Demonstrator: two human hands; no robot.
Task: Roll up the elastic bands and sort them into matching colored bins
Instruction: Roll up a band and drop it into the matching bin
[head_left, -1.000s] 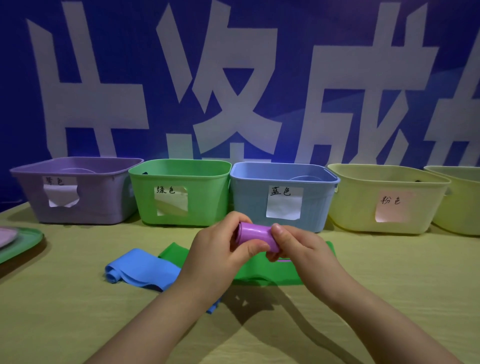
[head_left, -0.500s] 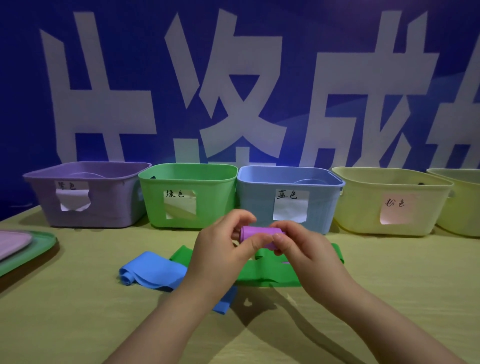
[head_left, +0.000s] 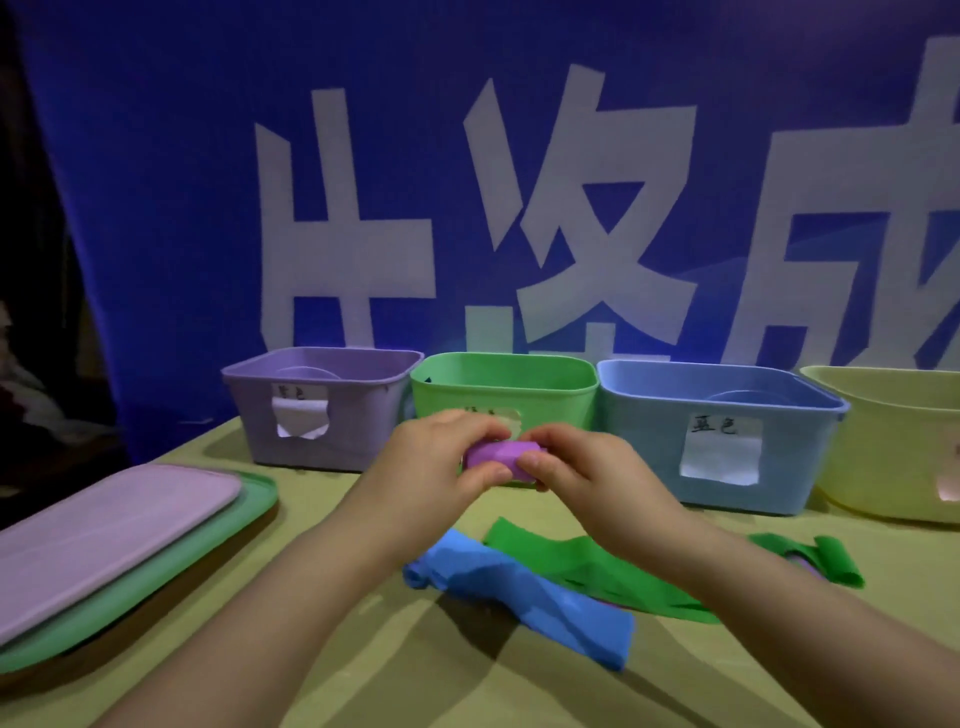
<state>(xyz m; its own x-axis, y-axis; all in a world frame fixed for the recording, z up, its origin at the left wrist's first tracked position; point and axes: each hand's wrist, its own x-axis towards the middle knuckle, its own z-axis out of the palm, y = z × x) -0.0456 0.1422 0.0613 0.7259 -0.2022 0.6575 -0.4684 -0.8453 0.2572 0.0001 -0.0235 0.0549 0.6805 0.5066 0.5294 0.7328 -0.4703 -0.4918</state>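
Note:
A rolled purple band (head_left: 494, 453) is held in the air between both hands, in front of the green bin (head_left: 556, 382). My left hand (head_left: 431, 462) pinches its left end and my right hand (head_left: 582, 467) pinches its right end. Below my arms a blue band (head_left: 519, 587) lies flat on the table, partly rolled at its left end. Next to it, to the right, lies a green band (head_left: 613, 566). The purple bin (head_left: 358, 415) stands left of the green one, and the blue bin (head_left: 644, 441) stands to its right.
A yellow bin (head_left: 893, 447) stands at the far right of the row. A purple lid (head_left: 104, 525) rests on a green lid (head_left: 171, 571) at the table's left. A blue banner (head_left: 208, 182) with white characters hangs behind the bins.
Both hands have carried the purple roll up and toward the bins. The view has swung left, so the purple bin and the lids sit further in.

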